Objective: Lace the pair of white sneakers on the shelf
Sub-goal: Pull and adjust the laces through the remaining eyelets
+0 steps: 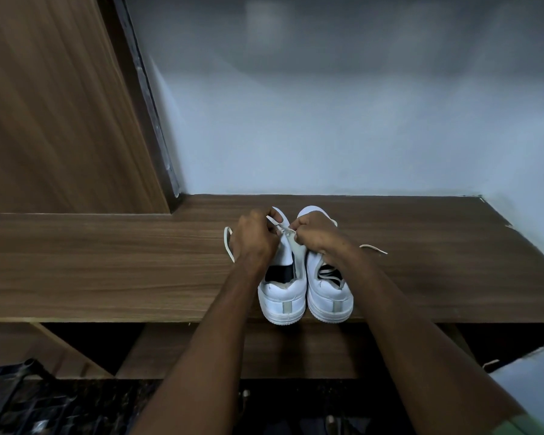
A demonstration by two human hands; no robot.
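Brown wooden shelf (107,265) against a pale wall (327,120) carries two white sneakers (328,296), heels at its front edge, side by side. Over the left one, the left hand (253,237) and right hand (314,235) each pinch a white lace (280,227).

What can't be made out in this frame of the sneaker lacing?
Head view only:
- Front eyelets of the left sneaker: hidden behind the left hand and right hand.
- Which eyelet the lace enters: too small.
- Toe of the right sneaker: partly behind the right hand.
- Items below the shelf: dark, cut off by the bottom edge.
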